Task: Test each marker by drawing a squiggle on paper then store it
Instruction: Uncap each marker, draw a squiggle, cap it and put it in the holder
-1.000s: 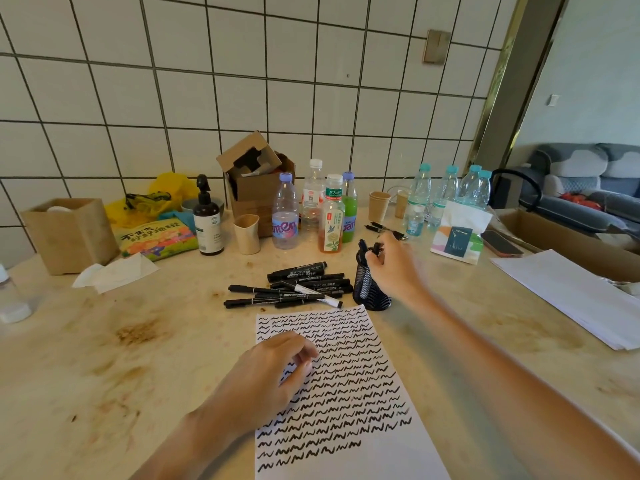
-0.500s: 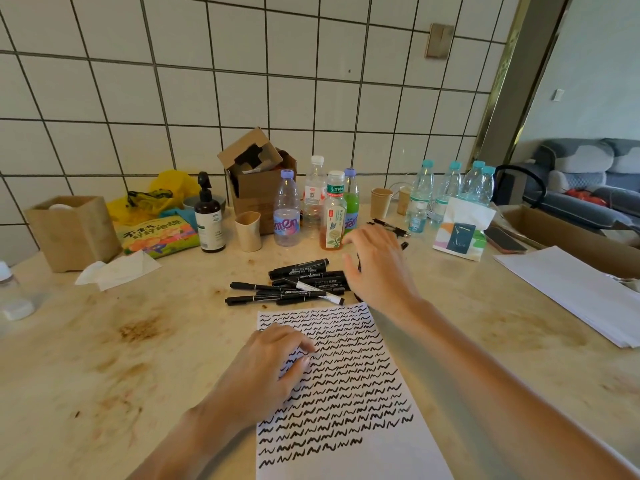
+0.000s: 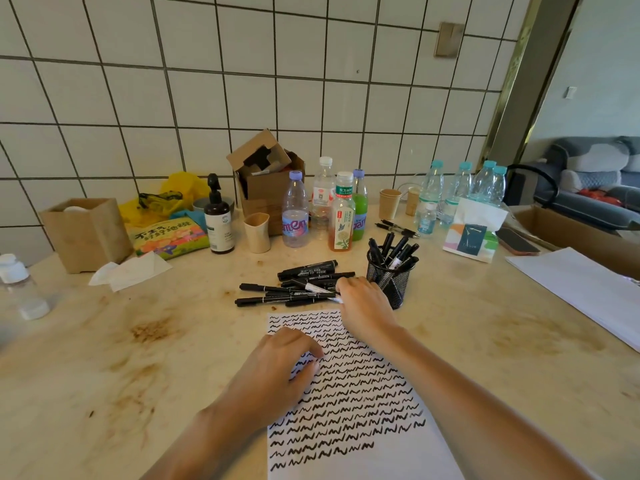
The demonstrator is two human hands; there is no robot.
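Note:
A white sheet of paper (image 3: pixel 349 407) covered in rows of black squiggles lies in front of me. My left hand (image 3: pixel 277 372) rests on its left edge, fingers curled, holding nothing. A pile of black markers (image 3: pixel 294 287) lies just beyond the sheet. My right hand (image 3: pixel 363 306) is palm down at the right end of that pile, fingertips touching the markers; whether they grip one is hidden. A black mesh pen cup (image 3: pixel 391 278) holding several markers stands right of that hand.
Bottles (image 3: pixel 341 216), paper cups, a pump bottle (image 3: pixel 217 216) and an open cardboard box (image 3: pixel 266 181) line the tiled wall. A wooden box (image 3: pixel 85 232) and tissue sit at left. A tissue pack (image 3: pixel 472 233), phone and paper stack (image 3: pixel 585 289) lie at right.
My right hand left the mesh cup, where it dropped a marker, and moved left and down onto the marker pile. My left hand stayed on the paper.

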